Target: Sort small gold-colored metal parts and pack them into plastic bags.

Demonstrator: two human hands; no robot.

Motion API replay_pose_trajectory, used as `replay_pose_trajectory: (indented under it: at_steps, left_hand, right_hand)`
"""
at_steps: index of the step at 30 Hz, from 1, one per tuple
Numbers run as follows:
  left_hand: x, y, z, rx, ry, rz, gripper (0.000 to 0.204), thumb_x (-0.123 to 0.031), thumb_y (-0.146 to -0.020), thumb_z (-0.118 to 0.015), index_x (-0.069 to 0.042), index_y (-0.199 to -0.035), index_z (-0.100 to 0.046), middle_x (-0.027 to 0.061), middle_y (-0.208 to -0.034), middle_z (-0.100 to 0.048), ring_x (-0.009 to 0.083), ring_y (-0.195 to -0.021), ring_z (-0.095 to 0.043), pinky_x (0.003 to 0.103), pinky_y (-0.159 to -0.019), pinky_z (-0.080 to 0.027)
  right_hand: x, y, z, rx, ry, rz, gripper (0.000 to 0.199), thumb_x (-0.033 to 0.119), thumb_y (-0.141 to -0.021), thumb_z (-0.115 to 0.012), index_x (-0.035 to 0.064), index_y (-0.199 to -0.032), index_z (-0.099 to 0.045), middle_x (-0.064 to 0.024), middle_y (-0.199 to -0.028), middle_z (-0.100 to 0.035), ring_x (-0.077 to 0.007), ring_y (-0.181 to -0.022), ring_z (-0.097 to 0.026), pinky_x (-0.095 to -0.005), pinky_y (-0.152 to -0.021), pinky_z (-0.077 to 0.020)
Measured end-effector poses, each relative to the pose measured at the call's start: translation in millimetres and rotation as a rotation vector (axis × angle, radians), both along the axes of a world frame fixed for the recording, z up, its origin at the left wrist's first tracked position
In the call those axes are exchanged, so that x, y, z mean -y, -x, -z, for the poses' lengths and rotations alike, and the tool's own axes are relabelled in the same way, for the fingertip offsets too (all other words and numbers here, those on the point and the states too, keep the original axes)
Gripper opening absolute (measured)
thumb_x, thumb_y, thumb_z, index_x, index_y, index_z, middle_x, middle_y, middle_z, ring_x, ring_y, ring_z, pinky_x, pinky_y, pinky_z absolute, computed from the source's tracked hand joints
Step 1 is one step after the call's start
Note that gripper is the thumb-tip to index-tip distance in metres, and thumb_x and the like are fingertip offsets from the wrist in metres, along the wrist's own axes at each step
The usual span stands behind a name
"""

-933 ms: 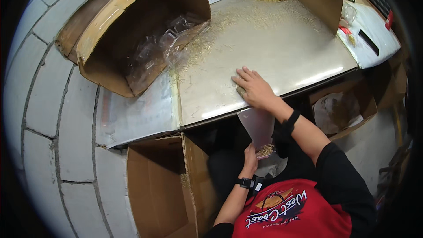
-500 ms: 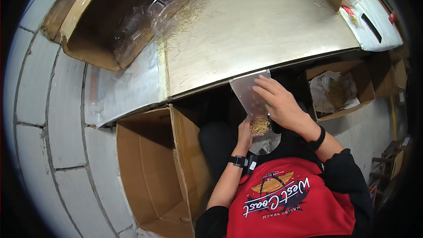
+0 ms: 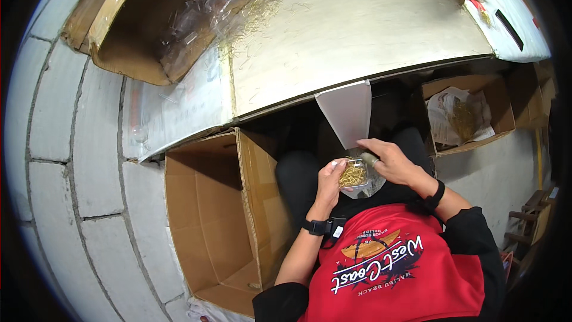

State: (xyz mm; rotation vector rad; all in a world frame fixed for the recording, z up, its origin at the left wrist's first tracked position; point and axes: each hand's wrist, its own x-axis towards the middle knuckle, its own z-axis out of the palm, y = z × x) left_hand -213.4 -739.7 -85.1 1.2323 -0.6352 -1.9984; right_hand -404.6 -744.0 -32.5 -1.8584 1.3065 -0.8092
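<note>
My left hand (image 3: 331, 180) is closed on the left side of a small clear plastic box (image 3: 356, 187), just below the lower end of a sloping whitish chute (image 3: 345, 110). Thin gold-coloured metal pins (image 3: 353, 174) fill the box. At the box's right rim is my right hand (image 3: 396, 164), its fingers stretched toward the chute's lower end. A grey-green cover (image 3: 370, 159) wraps its thumb, close to the pins. Whether that thumb presses on the box, I cannot tell.
Loose gold pins lie over the pale tabletop (image 3: 357, 30), above the chute. A tilted cardboard box (image 3: 128, 42) spills clear plastic boxes (image 3: 220, 3) at the upper left. An open carton (image 3: 205, 220) stands left of my legs; another carton (image 3: 503, 128) with paper and pins is at the right.
My right hand has come down from over the chute to the box's right rim. The chute's lower end has emptied of pins. The filled box sits slightly clear of the chute.
</note>
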Motion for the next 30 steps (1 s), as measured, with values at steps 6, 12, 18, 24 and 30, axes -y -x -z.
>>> replay_pose_trajectory:
  at_steps: [6, 12, 18, 24, 30]
  left_hand:
    - [5, -2, -35, 0.052, 0.134, -0.037, 0.032, -0.029, -0.098, -0.041, -0.002, -0.106, -0.055, 0.0065, -0.085, -0.063, 0.0124, -0.063, -0.063, 0.025, -0.042, -0.053]
    - [2, 1, -49, -0.016, 0.156, -0.277, 0.033, -0.03, -0.098, -0.04, -0.002, -0.1, -0.058, 0.0063, -0.084, -0.063, 0.0125, -0.063, -0.062, 0.025, -0.042, -0.051]
    - [-2, 12, -34, 0.014, 0.237, -0.359, 0.024, -0.024, -0.096, -0.047, -0.003, -0.101, -0.058, 0.0054, -0.09, -0.062, 0.0107, -0.068, -0.061, 0.025, -0.045, -0.052]
    - [0, 10, -62, 0.02, 0.267, -0.278, 0.022, -0.021, -0.095, -0.049, -0.003, -0.104, -0.057, 0.0059, -0.088, -0.062, 0.0129, -0.072, -0.064, 0.026, -0.048, -0.055]
    - [-4, 8, -64, -0.032, 0.215, -0.234, 0.025, -0.024, -0.095, -0.05, -0.002, -0.103, -0.057, 0.0058, -0.086, -0.063, 0.0132, -0.068, -0.064, 0.026, -0.047, -0.055]
  right_hand:
    - [-2, -31, -13, -0.173, 0.29, -0.198, 0.054, 0.005, -0.073, -0.061, -0.0005, -0.125, -0.047, -0.0187, -0.126, -0.051, -0.0314, -0.122, -0.045, -0.0427, -0.103, -0.0347]
    - [-11, -24, -31, -0.333, 0.35, -0.228, 0.059, 0.004, -0.068, -0.064, -0.001, -0.125, -0.047, -0.0177, -0.133, -0.045, -0.0303, -0.129, -0.038, -0.0431, -0.108, -0.0285]
    - [-11, -29, -24, -0.244, 0.434, -0.158, 0.046, 0.003, -0.075, -0.06, -0.0011, -0.12, -0.051, -0.0193, -0.127, -0.049, -0.0325, -0.122, -0.045, -0.0445, -0.103, -0.0346]
    - [-2, -17, -42, 0.085, 0.381, -0.018, 0.05, 0.009, -0.076, -0.063, -0.0009, -0.122, -0.048, -0.0187, -0.125, -0.051, -0.0334, -0.121, -0.046, -0.0431, -0.101, -0.0372]
    - [-2, -22, -34, -0.118, 0.429, -0.141, 0.054, 0.014, -0.072, -0.068, 0.0055, -0.123, -0.052, -0.0116, -0.128, -0.051, -0.0306, -0.126, -0.042, -0.0438, -0.103, -0.0334]
